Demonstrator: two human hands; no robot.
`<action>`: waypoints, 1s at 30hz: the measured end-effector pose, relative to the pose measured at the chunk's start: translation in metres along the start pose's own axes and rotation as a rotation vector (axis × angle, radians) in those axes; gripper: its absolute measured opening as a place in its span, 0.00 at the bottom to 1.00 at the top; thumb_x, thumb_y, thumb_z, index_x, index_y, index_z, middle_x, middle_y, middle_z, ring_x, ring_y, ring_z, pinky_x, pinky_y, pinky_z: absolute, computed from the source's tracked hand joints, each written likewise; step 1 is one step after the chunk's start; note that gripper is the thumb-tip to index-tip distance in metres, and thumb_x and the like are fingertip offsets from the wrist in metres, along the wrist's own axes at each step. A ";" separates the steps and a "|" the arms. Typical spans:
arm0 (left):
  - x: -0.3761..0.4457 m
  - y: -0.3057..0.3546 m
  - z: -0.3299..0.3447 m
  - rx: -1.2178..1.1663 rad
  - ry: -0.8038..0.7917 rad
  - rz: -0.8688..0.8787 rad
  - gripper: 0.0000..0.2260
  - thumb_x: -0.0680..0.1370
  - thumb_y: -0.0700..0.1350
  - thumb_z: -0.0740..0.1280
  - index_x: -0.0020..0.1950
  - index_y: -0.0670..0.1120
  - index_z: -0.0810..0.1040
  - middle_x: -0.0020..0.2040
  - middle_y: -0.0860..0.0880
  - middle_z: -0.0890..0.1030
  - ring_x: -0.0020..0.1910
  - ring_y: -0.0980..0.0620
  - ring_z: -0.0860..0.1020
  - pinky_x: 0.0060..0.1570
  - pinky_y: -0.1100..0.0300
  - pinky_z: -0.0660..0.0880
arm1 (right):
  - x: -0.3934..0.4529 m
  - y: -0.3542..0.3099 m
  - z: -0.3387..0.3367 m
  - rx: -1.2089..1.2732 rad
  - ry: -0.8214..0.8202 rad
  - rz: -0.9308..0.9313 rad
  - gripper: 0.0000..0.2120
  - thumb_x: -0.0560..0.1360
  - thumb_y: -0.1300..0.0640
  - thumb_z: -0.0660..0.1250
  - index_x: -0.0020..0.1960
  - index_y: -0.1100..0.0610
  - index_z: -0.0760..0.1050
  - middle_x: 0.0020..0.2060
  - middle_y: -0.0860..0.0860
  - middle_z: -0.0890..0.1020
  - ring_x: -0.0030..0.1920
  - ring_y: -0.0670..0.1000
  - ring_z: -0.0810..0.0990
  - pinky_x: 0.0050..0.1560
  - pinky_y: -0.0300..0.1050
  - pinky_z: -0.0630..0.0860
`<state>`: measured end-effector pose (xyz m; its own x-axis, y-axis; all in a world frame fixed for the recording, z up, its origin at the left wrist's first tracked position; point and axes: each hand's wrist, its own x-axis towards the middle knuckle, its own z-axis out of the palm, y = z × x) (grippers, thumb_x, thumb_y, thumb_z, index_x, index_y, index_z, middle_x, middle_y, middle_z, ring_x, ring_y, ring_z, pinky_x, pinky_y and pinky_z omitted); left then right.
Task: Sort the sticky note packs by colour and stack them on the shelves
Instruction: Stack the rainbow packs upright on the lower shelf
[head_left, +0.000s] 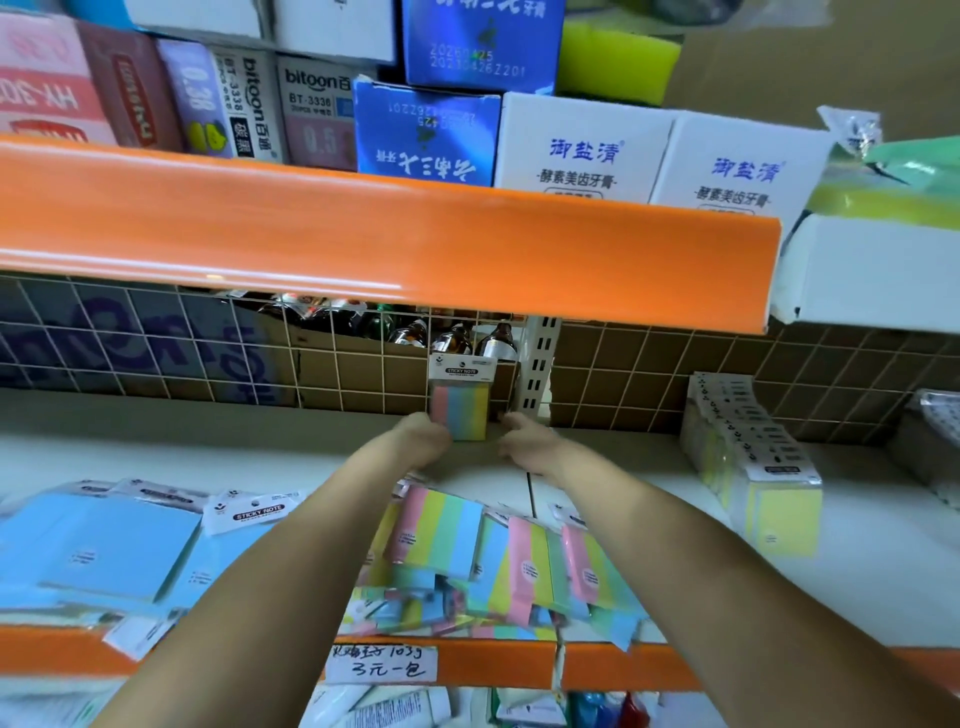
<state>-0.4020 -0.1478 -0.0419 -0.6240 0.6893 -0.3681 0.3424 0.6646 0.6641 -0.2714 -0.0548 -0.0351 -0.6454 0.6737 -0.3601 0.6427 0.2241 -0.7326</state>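
At the frame centre, an upright multicolour pack (461, 410) is held against the wire grid (156, 338) by the left hand (423, 434); the right hand (522, 436) is loosely curled beside it, grip unclear. It should be pushed flat and squared before release.

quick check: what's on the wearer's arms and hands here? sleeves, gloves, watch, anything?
Nothing visible. Both forearms are bare up to the bottom frame edge: no sleeves in view. The left hand and right hand are ungloved, with no watch, bands or markings showing at the wrists. Rings can't be ruled out at this resolution.
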 end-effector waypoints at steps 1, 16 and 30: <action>-0.005 0.004 -0.001 -0.002 0.016 -0.001 0.17 0.79 0.50 0.61 0.63 0.41 0.74 0.55 0.44 0.79 0.51 0.46 0.77 0.50 0.58 0.71 | -0.004 0.000 -0.005 0.020 0.002 0.021 0.25 0.78 0.62 0.56 0.75 0.53 0.61 0.64 0.56 0.74 0.51 0.52 0.74 0.43 0.41 0.69; -0.089 0.039 0.008 0.338 0.030 0.038 0.12 0.73 0.46 0.61 0.53 0.43 0.74 0.52 0.43 0.78 0.51 0.44 0.76 0.50 0.55 0.73 | -0.061 0.019 -0.031 0.068 -0.185 0.103 0.10 0.77 0.56 0.68 0.55 0.60 0.74 0.33 0.52 0.77 0.26 0.45 0.73 0.25 0.34 0.68; -0.135 0.023 -0.023 0.473 -0.113 -0.201 0.25 0.75 0.56 0.68 0.63 0.38 0.74 0.58 0.40 0.80 0.48 0.44 0.82 0.39 0.59 0.75 | -0.093 -0.011 0.014 -0.116 -0.318 0.055 0.22 0.67 0.44 0.76 0.46 0.61 0.74 0.30 0.54 0.78 0.23 0.49 0.70 0.21 0.36 0.60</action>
<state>-0.3259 -0.2325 0.0377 -0.6390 0.5445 -0.5433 0.5198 0.8263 0.2167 -0.2244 -0.1305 -0.0013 -0.6932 0.4380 -0.5724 0.7109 0.2849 -0.6430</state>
